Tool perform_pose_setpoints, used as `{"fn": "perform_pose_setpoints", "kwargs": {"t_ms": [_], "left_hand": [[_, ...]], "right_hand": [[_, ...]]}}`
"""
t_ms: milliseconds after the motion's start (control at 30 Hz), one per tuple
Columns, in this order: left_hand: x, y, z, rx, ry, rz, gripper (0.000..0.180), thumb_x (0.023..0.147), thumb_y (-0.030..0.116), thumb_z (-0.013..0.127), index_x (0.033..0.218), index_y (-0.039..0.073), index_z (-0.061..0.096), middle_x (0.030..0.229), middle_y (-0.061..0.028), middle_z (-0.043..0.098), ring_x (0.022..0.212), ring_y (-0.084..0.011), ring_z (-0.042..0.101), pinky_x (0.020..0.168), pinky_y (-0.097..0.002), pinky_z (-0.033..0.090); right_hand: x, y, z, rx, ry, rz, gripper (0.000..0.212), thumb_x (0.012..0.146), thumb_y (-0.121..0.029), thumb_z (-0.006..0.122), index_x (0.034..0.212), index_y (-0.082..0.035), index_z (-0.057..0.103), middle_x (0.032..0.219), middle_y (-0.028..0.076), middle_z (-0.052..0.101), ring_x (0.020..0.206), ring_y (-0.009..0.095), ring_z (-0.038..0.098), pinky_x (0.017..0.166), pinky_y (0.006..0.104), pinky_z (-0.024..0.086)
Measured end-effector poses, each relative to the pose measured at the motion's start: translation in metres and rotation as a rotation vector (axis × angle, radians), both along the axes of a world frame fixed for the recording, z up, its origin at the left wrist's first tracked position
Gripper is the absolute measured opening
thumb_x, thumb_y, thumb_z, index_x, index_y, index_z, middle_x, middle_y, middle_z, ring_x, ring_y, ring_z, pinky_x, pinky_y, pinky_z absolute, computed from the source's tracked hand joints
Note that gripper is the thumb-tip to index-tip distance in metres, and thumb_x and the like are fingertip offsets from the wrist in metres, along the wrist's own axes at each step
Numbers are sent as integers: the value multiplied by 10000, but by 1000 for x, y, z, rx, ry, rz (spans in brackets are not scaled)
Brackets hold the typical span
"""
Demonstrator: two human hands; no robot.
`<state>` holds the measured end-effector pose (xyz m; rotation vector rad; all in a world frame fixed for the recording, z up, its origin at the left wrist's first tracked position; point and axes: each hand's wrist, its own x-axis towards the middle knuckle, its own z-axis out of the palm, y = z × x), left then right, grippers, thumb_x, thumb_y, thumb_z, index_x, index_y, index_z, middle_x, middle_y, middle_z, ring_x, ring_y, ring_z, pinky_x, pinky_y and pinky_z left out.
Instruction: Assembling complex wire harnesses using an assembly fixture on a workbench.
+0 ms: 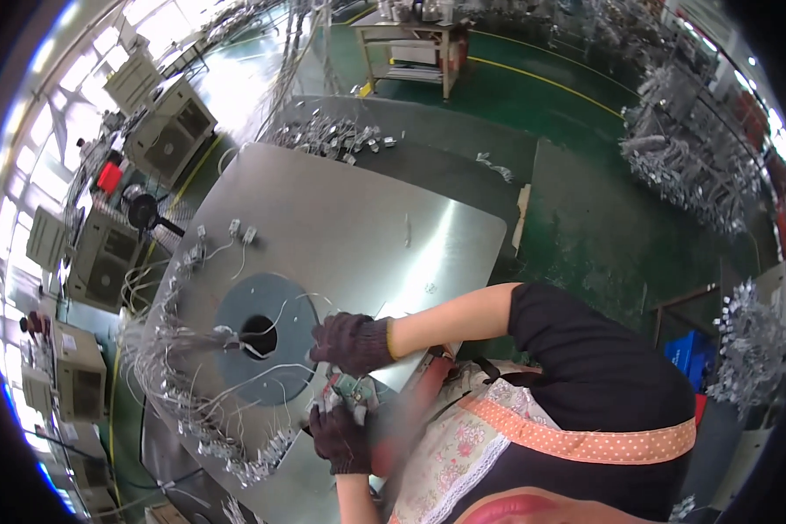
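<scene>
Dark knitted gloves cover both hands, which work close together at the near edge of a metal tabletop (349, 196). My right hand (352, 342) is closed on a thin white cable (281, 373), its fingertips toward a grey disc (288, 304). Just below it, my left hand (339, 439) has its fingers curled beside small whitish pieces; what they pinch is too small to make out. Between the hands lies a small green board-like part (353, 389) with a bit of red next to it. White cables run from around the disc's dark hole (259, 336).
Bundled cables with metal-ended connectors (258, 467) line the table's left and near-left edge. Further cables (332, 135) are heaped beyond the far edge. Hanging cable bundles (694, 166) stand at right, a workbench (406, 52) at the back. Beige machines (170, 131) and a fan (142, 210) line the left.
</scene>
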<state>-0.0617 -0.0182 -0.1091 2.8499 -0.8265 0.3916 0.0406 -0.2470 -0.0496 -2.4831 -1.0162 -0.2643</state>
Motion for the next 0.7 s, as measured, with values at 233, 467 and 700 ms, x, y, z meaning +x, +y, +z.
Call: {"fn": "perform_pose_setpoints", "kwargs": {"t_ms": [233,467,700], "left_hand": [[2,-17,24,-12,113,54,498,871,351,739,1157,-48,654,1186,-236,707,1143,-427,655,1088,-518,462],[3,-3,-5,5,29,59,635,845,513,716,1173,-28,670,1124,-236,715,1054,-399,678,1092,-484,468],[-7,7,11,114,125,136,732,809,592,731,1234,0,669,1112,-225,715,1044,-387,681,1093,-480,464]], "right_hand": [[59,-7,-12,-386,643,44,463,887,-457,663,925,-16,801,964,238,754,920,415,732,879,527,566],[93,-28,-70,-567,339,49,488,743,-484,799,953,-44,808,998,188,757,926,392,720,841,519,576],[82,-66,-44,-633,17,-132,330,850,-233,695,1088,-5,711,970,179,674,867,359,692,714,611,538]]}}
